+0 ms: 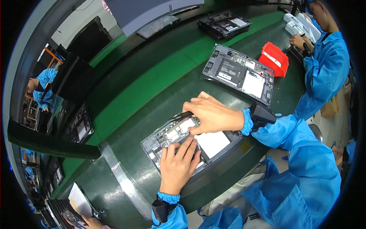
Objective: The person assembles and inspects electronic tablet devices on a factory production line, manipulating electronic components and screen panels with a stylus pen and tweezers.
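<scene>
An opened laptop base [156, 143] lies on the green bench in front of me, its circuit board and a large white panel [214, 144] exposed. My left hand [178, 166] rests on its near left part with the fingers stretched out over the board. Reaching across from the right, my right hand [213, 114] is bent over the far edge, fingers curled and thumb pressed down near the board. A thin black part [182, 116] lies at its index finger; whether the fingers grip it or only touch it is hidden. The two hands nearly meet at the fingertips.
Beyond my right hand sits another opened laptop base [232, 72] beside a red bin [274, 61]. Stacked laptop parts [225, 23] stand farther back. A clear tape strip [127, 179] crosses the bench at left. Co-workers in blue [324, 72] work at right and far left.
</scene>
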A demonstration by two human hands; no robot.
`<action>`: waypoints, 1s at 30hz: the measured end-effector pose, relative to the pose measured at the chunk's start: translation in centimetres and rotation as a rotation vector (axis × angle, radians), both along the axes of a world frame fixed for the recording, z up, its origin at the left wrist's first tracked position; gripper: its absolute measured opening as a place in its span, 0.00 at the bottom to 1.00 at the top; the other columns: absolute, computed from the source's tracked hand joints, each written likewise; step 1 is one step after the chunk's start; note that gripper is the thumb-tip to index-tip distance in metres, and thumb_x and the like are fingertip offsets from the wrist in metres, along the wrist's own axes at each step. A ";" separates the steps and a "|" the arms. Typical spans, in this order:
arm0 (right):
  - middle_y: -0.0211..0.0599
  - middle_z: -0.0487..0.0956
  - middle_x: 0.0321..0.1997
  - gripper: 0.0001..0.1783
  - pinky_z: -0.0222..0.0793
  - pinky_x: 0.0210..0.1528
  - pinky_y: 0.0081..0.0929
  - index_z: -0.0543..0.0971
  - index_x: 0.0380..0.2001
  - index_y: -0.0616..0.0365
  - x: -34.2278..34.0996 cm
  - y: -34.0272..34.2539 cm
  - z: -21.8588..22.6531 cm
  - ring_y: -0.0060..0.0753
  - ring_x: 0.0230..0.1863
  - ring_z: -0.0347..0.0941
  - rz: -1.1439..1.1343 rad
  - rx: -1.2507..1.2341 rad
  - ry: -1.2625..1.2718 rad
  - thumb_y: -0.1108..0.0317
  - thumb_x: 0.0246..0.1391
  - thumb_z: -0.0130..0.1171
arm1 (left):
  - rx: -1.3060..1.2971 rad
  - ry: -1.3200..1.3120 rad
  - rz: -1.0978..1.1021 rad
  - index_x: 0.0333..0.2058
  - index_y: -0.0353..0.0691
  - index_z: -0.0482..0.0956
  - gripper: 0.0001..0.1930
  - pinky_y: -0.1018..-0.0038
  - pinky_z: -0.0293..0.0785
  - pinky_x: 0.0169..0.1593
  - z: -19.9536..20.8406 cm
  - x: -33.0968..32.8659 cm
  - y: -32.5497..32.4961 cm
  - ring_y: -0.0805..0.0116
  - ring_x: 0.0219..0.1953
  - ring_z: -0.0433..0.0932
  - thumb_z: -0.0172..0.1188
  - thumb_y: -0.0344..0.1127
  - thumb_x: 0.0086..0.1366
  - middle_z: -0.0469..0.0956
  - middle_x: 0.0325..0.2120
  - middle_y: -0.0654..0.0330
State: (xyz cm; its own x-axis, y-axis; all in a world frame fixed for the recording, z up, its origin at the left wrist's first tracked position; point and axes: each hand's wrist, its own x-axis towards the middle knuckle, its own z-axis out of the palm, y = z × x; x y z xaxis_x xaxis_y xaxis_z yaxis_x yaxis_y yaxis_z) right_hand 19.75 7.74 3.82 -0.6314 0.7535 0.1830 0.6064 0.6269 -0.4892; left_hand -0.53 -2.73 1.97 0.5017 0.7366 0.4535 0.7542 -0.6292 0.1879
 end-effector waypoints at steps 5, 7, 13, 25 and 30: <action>0.33 0.79 0.30 0.19 0.63 0.50 0.36 0.81 0.38 0.55 1.6 0.4 -0.7 0.36 0.37 0.75 0.346 0.332 0.128 0.61 0.43 0.71 | -0.006 -0.014 -0.005 0.46 0.41 0.85 0.18 0.69 0.70 0.42 -0.1 -0.3 0.0 0.65 0.39 0.73 0.70 0.38 0.57 0.81 0.52 0.68; 0.26 0.77 0.29 0.17 0.66 0.49 0.35 0.82 0.37 0.53 2.3 0.0 -0.8 0.31 0.36 0.73 0.449 0.431 0.124 0.64 0.42 0.71 | -0.008 -0.017 -0.005 0.46 0.42 0.85 0.18 0.69 0.69 0.42 -0.1 -0.2 0.0 0.65 0.39 0.73 0.70 0.38 0.57 0.81 0.52 0.68; 0.24 0.77 0.29 0.20 0.67 0.49 0.35 0.83 0.40 0.55 2.1 0.0 -1.2 0.29 0.36 0.72 0.486 0.503 0.087 0.65 0.39 0.71 | -0.009 -0.052 0.000 0.45 0.42 0.86 0.18 0.69 0.71 0.41 0.0 -0.3 -0.1 0.64 0.39 0.74 0.72 0.35 0.54 0.82 0.50 0.69; 0.25 0.75 0.29 0.18 0.64 0.43 0.33 0.82 0.39 0.51 5.1 -0.8 -1.2 0.30 0.36 0.73 0.367 0.486 0.105 0.61 0.42 0.70 | 0.063 -0.079 0.037 0.48 0.42 0.83 0.20 0.62 0.73 0.45 1.3 0.7 -0.2 0.56 0.41 0.76 0.71 0.35 0.55 0.81 0.46 0.61; 0.24 0.81 0.30 0.14 0.67 0.41 0.31 0.85 0.37 0.51 10.2 -7.1 0.5 0.32 0.32 0.75 -0.109 0.356 0.447 0.71 0.43 0.66 | -0.043 -0.015 -0.215 0.45 0.41 0.82 0.21 0.55 0.76 0.40 -0.9 6.1 -9.1 0.48 0.42 0.81 0.65 0.51 0.62 0.82 0.42 0.48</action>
